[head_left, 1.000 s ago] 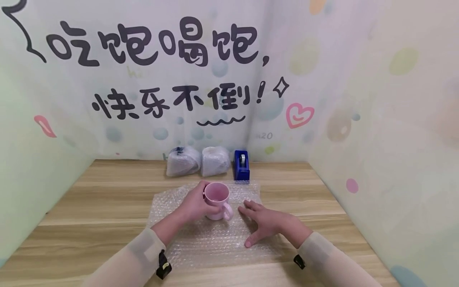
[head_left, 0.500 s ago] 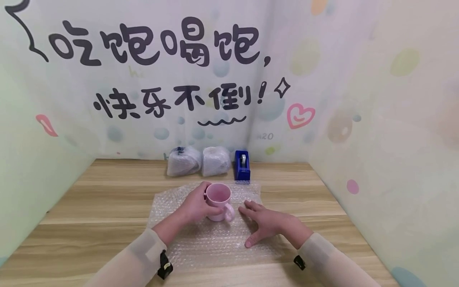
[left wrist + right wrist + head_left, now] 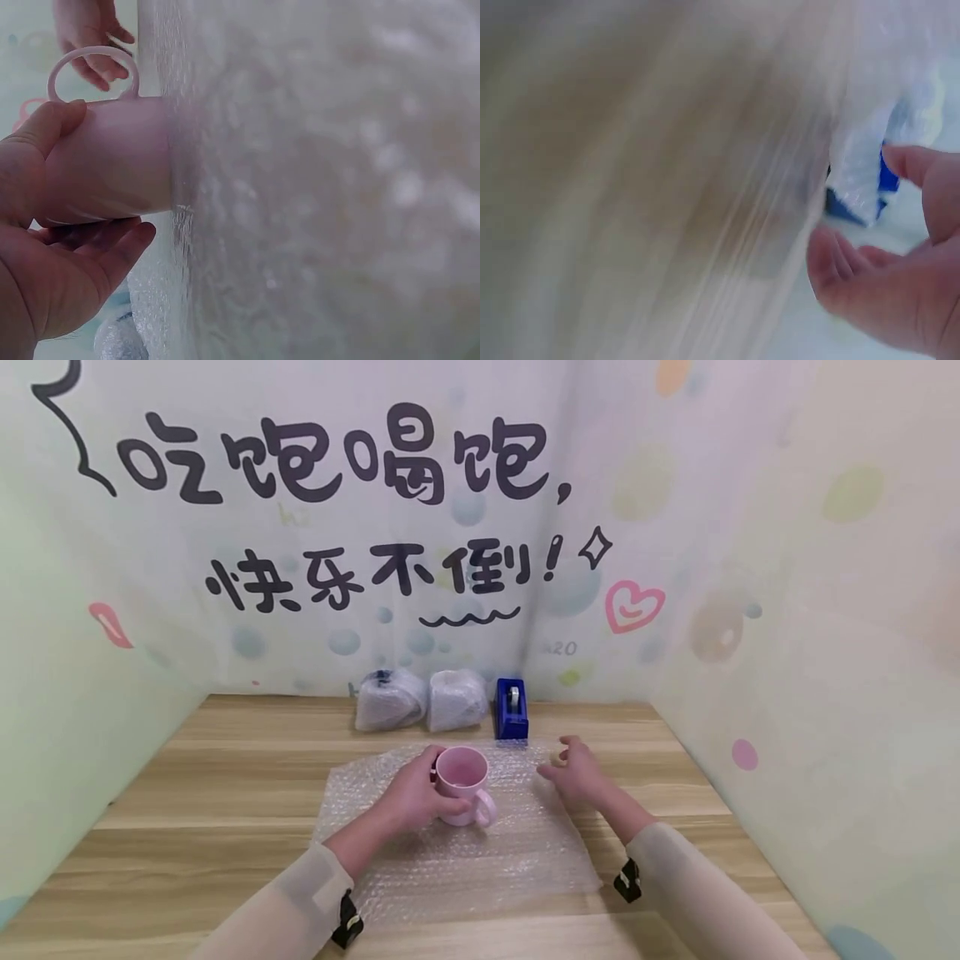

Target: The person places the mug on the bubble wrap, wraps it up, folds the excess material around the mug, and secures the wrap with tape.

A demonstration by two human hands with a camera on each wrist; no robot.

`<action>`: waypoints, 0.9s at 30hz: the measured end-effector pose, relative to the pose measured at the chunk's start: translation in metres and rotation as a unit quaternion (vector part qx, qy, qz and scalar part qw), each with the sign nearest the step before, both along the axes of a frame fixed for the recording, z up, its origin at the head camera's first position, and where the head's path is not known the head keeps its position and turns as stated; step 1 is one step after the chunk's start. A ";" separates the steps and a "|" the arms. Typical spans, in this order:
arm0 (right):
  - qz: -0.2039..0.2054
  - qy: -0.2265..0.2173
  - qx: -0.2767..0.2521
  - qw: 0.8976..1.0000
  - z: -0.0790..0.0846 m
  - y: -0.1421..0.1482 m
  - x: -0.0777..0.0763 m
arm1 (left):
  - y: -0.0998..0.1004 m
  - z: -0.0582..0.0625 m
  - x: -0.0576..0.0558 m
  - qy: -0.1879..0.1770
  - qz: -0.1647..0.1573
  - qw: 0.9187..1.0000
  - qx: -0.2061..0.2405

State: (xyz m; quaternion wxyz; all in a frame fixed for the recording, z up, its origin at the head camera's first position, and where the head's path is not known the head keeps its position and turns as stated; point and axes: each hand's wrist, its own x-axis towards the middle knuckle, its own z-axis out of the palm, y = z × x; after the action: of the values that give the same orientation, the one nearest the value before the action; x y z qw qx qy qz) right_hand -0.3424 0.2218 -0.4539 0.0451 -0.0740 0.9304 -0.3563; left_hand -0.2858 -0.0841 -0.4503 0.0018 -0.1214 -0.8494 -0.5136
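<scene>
A pink mug (image 3: 462, 770) stands upright on a sheet of clear bubble wrap (image 3: 517, 852), its handle turned toward the front right. My left hand (image 3: 417, 797) grips the mug from the left. In the left wrist view the thumb lies along the mug (image 3: 124, 157) near its handle, with the fingers round the opposite side. My right hand (image 3: 581, 775) is at the right edge of the wrap, close to its far corner. Seen from the right wrist, the thumb and curved fingers (image 3: 826, 259) are apart, near a raised-looking edge of the bubble wrap (image 3: 861, 161).
Behind the wrap stand two bubble-wrapped bundles (image 3: 390, 702) side by side, and right of them a blue tape dispenser (image 3: 512, 710). The wooden table (image 3: 172, 793) ends at a printed wall (image 3: 315, 643) at the back, with pale walls on both sides.
My right hand has lifted off the wrap's right part and moved away from me toward its far right corner. My left hand keeps its grip on the mug. The head view has shifted slightly.
</scene>
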 end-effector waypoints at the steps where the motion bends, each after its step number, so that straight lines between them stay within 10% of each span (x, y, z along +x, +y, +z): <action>1: -0.018 -0.014 -0.014 1.000 0.000 0.000 -0.004 | 0.000 0.000 0.000 -0.001 0.001 1.000 0.000; 7: -0.026 -0.034 -0.069 0.997 0.008 -0.005 -0.013 | 0.001 0.000 0.001 -0.009 0.000 1.000 0.004; 14: 0.059 0.011 -0.130 0.990 0.044 -0.034 0.002 | 0.000 0.005 -0.001 -0.006 -0.001 1.000 0.005; 27: 0.241 0.111 0.079 0.961 0.062 -0.075 0.028 | -0.003 0.003 0.000 -0.017 -0.009 1.000 0.001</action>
State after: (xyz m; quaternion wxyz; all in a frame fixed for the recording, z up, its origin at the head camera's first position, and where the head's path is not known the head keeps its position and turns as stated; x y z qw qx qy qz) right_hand -0.3145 0.1473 -0.3924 0.0319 -0.3313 0.9092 -0.2500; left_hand -0.2854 -0.0869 -0.4471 -0.0166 -0.1202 -0.8478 -0.5162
